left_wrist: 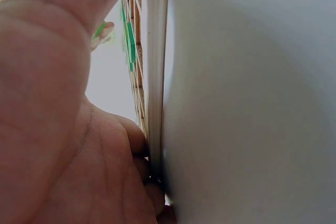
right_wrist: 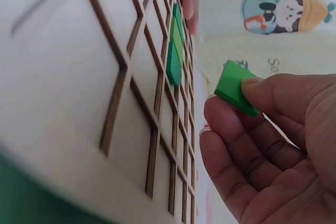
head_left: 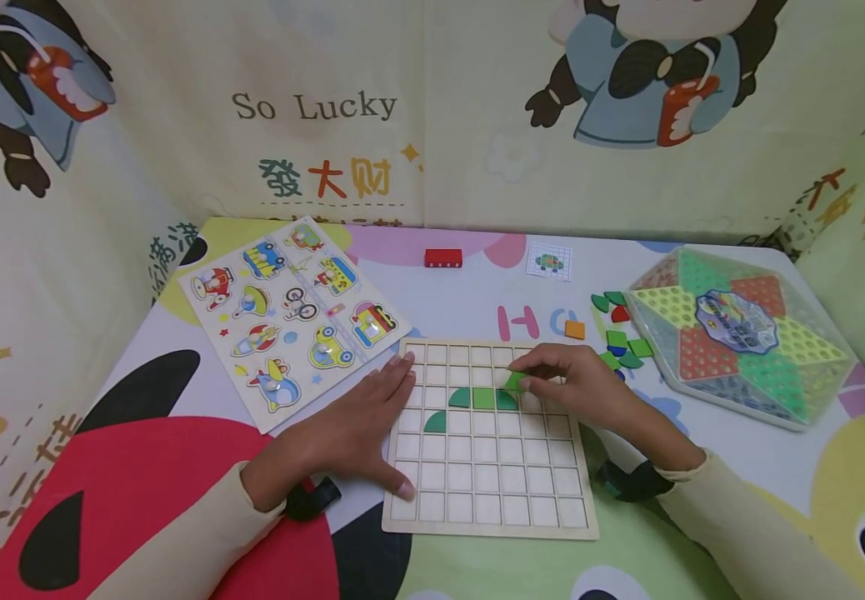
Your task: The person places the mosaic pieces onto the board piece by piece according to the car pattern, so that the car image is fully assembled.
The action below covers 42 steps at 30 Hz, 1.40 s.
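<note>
A wooden grid board (head_left: 488,532) with white square cells lies in front of me. Thumb and fingers of my right hand (head_left: 578,385) pinch a green square tile (right_wrist: 231,88) above the board's upper right part. My left hand (head_left: 353,417) rests along the board's left edge, fingers and thumb spread; its palm fills much of the left wrist view. In one row of cells sit a dark green quarter-round piece (head_left: 460,397), a light green square (head_left: 483,399) and another quarter-round (head_left: 507,402). One more dark green quarter-round (head_left: 436,422) sits a row lower, to the left.
Loose green, red and blue pieces (head_left: 616,339) lie right of the board, near an orange square (head_left: 574,330). Beyond are a clear-lidded hexagonal box (head_left: 747,333), a small picture card (head_left: 549,262) and a red block (head_left: 443,258). A vehicle picture board (head_left: 293,312) lies at left.
</note>
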Motion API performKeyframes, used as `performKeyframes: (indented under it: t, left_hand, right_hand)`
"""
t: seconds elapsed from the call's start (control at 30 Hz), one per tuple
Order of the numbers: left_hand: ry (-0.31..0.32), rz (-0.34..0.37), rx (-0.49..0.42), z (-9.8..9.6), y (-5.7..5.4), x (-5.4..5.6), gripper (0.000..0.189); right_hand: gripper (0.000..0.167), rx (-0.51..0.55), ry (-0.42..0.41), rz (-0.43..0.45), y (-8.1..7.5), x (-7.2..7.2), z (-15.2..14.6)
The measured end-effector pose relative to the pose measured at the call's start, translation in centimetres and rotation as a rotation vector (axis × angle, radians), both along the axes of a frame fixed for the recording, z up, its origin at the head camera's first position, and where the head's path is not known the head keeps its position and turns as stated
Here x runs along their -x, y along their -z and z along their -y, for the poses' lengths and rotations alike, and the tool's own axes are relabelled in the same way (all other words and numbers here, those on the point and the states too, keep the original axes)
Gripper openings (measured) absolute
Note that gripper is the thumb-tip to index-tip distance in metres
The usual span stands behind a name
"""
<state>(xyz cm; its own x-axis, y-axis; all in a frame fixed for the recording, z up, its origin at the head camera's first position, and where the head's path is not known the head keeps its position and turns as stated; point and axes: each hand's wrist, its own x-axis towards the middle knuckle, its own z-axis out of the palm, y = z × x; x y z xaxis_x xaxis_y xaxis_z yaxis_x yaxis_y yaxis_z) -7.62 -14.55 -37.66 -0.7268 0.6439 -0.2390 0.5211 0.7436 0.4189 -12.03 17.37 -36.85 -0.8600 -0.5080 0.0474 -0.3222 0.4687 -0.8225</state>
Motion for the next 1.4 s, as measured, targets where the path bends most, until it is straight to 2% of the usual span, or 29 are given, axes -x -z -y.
performKeyframes:
  t: [0.37, 0.57, 0.8, 1.0, 1.4]
  left_hand:
    - [-0.005, -0.007, 0.003, -0.1, 0.1, -0.1, 0.130]
    - [-0.001, -0.007, 0.001, -0.1, 0.0, 0.0, 0.130]
    - [-0.001, -0.001, 0.006, 0.0, 0.0, -0.1, 0.130]
    - [0.002, -0.008, 0.006, -0.1, 0.1, -0.1, 0.129]
    - [-0.003, -0.010, 0.011, 0.0, 0.1, -0.1, 0.130]
  right_hand:
    - [0.021, 0.016, -0.113, -0.056, 0.0, -0.9, 1.9]
    - [0.023, 0.019, -0.142, 0.003, -0.1, -1.2, 3.0]
    - [0.023, -0.007, -0.236, 0.036, 0.3, -1.7, 4.0]
    - [0.023, -0.027, -0.213, 0.035, 0.2, -1.8, 4.5]
    - [0.019, -0.097, -0.279, -0.028, -0.2, -1.5, 6.0]
